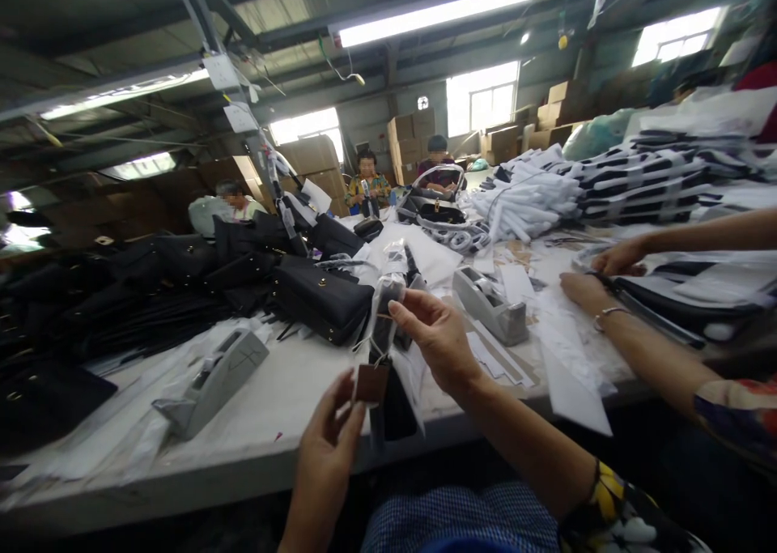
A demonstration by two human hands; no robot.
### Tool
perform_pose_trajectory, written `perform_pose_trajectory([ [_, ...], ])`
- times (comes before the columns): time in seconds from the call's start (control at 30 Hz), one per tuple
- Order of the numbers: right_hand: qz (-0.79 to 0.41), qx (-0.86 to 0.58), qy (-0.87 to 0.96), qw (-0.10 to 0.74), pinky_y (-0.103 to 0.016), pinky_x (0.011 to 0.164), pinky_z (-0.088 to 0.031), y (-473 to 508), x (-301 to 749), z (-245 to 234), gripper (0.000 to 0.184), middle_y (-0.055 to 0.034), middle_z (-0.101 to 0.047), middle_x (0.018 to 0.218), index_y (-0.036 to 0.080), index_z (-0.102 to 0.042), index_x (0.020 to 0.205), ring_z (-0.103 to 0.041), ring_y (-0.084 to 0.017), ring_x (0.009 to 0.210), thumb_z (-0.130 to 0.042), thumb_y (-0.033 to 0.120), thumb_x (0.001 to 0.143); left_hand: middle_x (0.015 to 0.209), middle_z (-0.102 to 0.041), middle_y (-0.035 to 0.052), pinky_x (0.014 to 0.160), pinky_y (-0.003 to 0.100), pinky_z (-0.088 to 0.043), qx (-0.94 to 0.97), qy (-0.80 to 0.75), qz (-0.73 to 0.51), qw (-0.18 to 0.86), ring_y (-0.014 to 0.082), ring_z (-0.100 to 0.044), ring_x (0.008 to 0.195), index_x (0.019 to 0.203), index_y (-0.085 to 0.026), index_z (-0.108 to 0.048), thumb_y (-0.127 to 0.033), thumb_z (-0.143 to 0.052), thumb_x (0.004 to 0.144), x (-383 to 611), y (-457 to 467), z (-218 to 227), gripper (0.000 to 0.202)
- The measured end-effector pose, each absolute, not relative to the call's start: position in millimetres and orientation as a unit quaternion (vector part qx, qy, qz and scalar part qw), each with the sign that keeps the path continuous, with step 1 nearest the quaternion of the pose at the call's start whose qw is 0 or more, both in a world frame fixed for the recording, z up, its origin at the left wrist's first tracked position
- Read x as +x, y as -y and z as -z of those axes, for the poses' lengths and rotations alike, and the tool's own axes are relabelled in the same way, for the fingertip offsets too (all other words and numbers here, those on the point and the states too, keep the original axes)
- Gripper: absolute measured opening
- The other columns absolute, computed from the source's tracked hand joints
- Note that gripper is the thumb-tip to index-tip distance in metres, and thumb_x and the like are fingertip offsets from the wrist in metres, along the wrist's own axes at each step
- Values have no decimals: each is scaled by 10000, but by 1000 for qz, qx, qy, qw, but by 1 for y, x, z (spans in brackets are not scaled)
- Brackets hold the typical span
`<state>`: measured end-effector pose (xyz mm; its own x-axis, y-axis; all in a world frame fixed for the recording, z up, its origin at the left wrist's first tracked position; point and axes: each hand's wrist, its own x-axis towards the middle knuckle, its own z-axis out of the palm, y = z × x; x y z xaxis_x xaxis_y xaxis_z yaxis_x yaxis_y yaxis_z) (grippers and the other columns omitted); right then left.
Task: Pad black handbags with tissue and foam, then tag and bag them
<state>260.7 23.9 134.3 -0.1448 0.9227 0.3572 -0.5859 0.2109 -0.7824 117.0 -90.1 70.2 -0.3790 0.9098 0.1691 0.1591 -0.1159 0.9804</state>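
In front of me a black bag strap (382, 338), partly wrapped in clear plastic, stands up from the table's near edge. My right hand (434, 326) pinches the wrapped strap near its top between thumb and fingers. Lower down, a brown square tag (371, 384) hangs on a pale string, and my left hand (333, 431) grips its left edge between thumb and fingertips. Below the tag lies a dark panel (401, 407), probably part of the same bag; the hands and strap hide some of it.
Grey tape dispensers (215, 387) stand left and right of the strap. Black handbags (321, 294) are heaped at left. White-wrapped straps (528, 193) pile up at back right. At right, a co-worker's hands (588, 294) work on a black bag. Several people sit farther back.
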Motion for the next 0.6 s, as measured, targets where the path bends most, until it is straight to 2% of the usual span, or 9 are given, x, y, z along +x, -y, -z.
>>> perform_pose_trajectory([
  [0.1, -592, -185, 475, 624, -396, 975, -545, -20, 261, -139, 302, -60, -764, 1062, 198, -749, 1023, -722, -232, 996, -782, 370, 776, 1394, -590, 79, 1090, 446, -434, 541, -602, -569, 144, 286, -533, 1298, 1299, -267, -613, -516, -615, 886, 108, 76, -110, 483],
  [0.2, -584, -184, 488, 622, -400, 987, -541, -16, 258, -138, 320, -66, -761, 1071, 198, -746, 1035, -711, -240, 1035, -782, 384, 777, 1247, -688, 77, 1029, 408, -479, 618, -578, -527, 79, 277, -619, 1183, 1225, -234, -669, -495, -615, 889, 119, 57, -137, 429],
  [0.3, -572, -200, 486, 630, -384, 967, -552, -16, 257, -135, 338, -74, -758, 1080, 189, -741, 1053, -708, -238, 1037, -780, 386, 782, 1064, -751, 58, 874, 347, -538, 636, -578, -504, 88, 252, -693, 1001, 1120, -218, -712, -488, -563, 924, 135, 43, -138, 366],
  [0.37, -567, -211, 481, 635, -363, 932, -565, -19, 258, -134, 334, -73, -759, 1077, 191, -741, 1055, -714, -233, 1014, -778, 383, 784, 1030, -755, 48, 846, 331, -536, 634, -580, -498, 112, 245, -694, 990, 1104, -221, -714, -483, -508, 954, 139, 40, -128, 365],
  [0.5, -569, -196, 469, 647, -345, 934, -558, -23, 261, -133, 307, -67, -762, 1062, 187, -741, 1037, -712, -225, 1014, -778, 363, 788, 1138, -729, 61, 942, 362, -509, 633, -580, -490, 149, 260, -653, 1110, 1130, -228, -707, -477, -507, 956, 134, 47, -104, 363],
  [0.6, -573, -181, 467, 649, -352, 957, -548, -23, 260, -133, 306, -64, -760, 1065, 191, -738, 1044, -709, -221, 1023, -772, 366, 795, 1308, -646, 67, 1008, 379, -489, 593, -573, -551, 128, 254, -584, 1229, 1281, -257, -617, -455, -523, 955, 133, 57, -93, 393],
])
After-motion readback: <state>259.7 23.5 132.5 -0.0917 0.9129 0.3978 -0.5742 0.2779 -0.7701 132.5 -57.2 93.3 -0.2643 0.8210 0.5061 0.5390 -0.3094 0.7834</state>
